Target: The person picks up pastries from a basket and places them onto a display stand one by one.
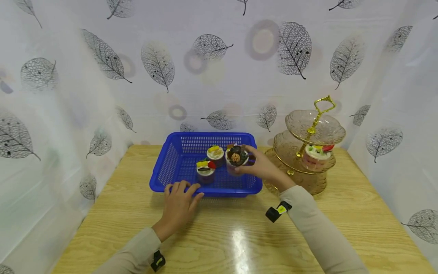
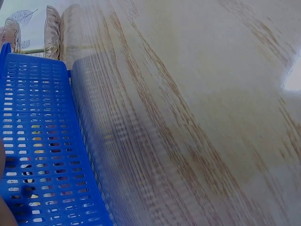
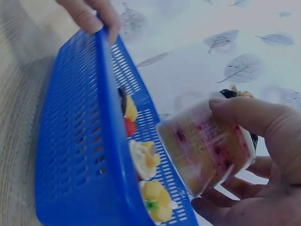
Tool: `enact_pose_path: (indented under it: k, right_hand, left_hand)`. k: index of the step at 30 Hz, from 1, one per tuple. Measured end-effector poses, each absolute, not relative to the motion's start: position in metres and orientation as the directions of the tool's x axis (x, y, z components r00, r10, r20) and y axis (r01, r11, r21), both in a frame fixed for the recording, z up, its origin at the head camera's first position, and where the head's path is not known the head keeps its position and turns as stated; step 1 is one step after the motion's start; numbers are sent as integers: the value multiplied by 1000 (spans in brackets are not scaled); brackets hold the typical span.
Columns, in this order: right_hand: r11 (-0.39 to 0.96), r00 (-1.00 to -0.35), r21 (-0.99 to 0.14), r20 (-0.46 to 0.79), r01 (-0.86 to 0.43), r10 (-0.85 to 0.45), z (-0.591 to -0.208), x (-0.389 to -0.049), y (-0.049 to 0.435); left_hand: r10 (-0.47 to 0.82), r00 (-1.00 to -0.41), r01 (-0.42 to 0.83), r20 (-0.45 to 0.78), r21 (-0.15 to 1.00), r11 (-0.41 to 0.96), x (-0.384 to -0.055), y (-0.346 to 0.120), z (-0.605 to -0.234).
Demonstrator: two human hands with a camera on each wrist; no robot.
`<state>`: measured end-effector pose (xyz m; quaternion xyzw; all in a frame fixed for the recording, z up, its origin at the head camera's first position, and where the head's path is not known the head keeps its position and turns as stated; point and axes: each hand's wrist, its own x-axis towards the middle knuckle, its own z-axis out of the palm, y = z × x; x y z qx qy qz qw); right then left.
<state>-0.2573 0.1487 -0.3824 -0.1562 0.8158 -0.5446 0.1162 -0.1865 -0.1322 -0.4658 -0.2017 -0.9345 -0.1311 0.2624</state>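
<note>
My right hand (image 1: 256, 165) grips a clear dessert cup (image 3: 211, 141) of layered sponge and pink filling, topped with dark pieces and a walnut. It is tilted beside the basket's inner wall in the right wrist view. My left hand (image 1: 179, 205) holds the near rim of the blue plastic basket (image 1: 159, 167), fingers over the edge and thumb outside. Inside the basket stand a fruit-topped dessert cup (image 1: 206, 175) with yellow and red pieces and another cup (image 1: 215, 153) with yellow topping. More toppings (image 3: 155, 200) show in the right wrist view; the basket wall hides their cups.
Right of the basket stands a tiered clear stand (image 1: 304, 140) with gold edges and a gold handle (image 1: 325, 101). A dessert cup (image 1: 315, 158) with red fruit sits on its middle tier. Leaf-printed sheeting (image 1: 219, 76) surrounds the wooden table (image 1: 219, 236).
</note>
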Motion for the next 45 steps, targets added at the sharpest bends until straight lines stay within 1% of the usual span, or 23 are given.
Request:
enact_pose_path:
  k: [2, 6, 11, 13, 16, 19, 22, 28, 33, 38, 40, 41, 45]
  right_hand:
    - [347, -940, -932, -17, -109, -341, -380, -253, 152]
    - [282, -961, -954, 23, -103, -275, -375, -245, 158]
    - [177, -984, -979, 77, -106, -160, -372, -234, 163]
    - [160, -990, -980, 100, -115, -101, -371, -231, 165]
    - [178, -991, -975, 134, -132, -4, -369, -224, 166]
    - [204, -984, -969, 160, -140, 83, -369, -219, 168]
    - [198, -971, -968, 187, -156, 151, -368, -213, 170]
    - [100, -936, -974, 222, -202, 275, -372, -207, 175]
    - [71, -904, -984, 180, -165, 389, -373, -204, 180]
    - [22, -884, -993, 115, -118, 453, -375, -201, 183]
    - [-4, -872, -991, 113, -130, 476, -386, -207, 190]
    - [-21, -861, -987, 127, -158, 493, -400, -215, 196]
    - [-17, -799, -951, 248, -307, 547, -478, -264, 236]
  left_hand:
    - [308, -778, 446, 547, 137, 885, -186, -132, -465]
    - [307, -776, 446, 551, 136, 884, -186, -132, -465]
    - [309, -776, 447, 550, 133, 884, -187, -132, -466]
    - [310, -774, 449, 552, 132, 884, -188, -132, -467]
    - [311, -778, 447, 545, 133, 885, -188, -132, -467]
    - [311, -786, 442, 535, 133, 887, -188, -132, -467]
    - [311, -789, 441, 530, 136, 887, -189, -132, -467]
    - [314, -774, 455, 550, 138, 880, -189, -131, -467]
    - [316, -764, 455, 563, 123, 882, -189, -131, -468]
    - [312, -764, 449, 564, 118, 886, -189, -131, -468]
    - [311, -771, 444, 557, 118, 888, -188, -132, -468]
    - [310, -775, 442, 551, 121, 889, -188, -132, -468]
    - [308, -785, 436, 538, 127, 891, -187, -133, -468]
